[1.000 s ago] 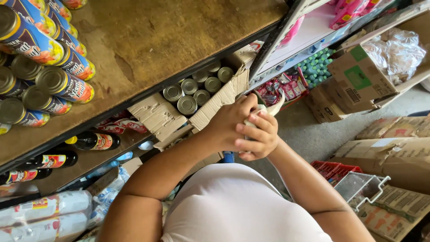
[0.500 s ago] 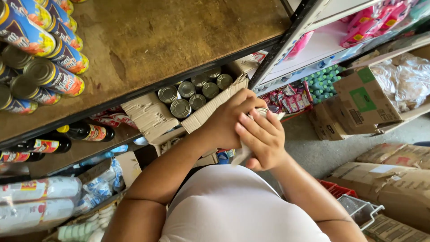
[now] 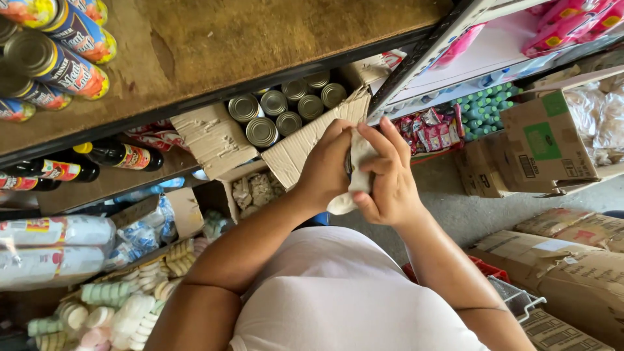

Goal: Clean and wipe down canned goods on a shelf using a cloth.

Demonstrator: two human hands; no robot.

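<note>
below hands (image 3: 361, 170) — brown box (image 3: 302, 140) of silver cans (image 3: 273, 103).

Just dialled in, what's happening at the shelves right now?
A person stands at stocked shelves, both hands together at chest height. The left hand grips a can, mostly hidden, while the right hand presses a pale cloth around it. Just behind, an open cardboard box on the shelf holds more cans.
</note>
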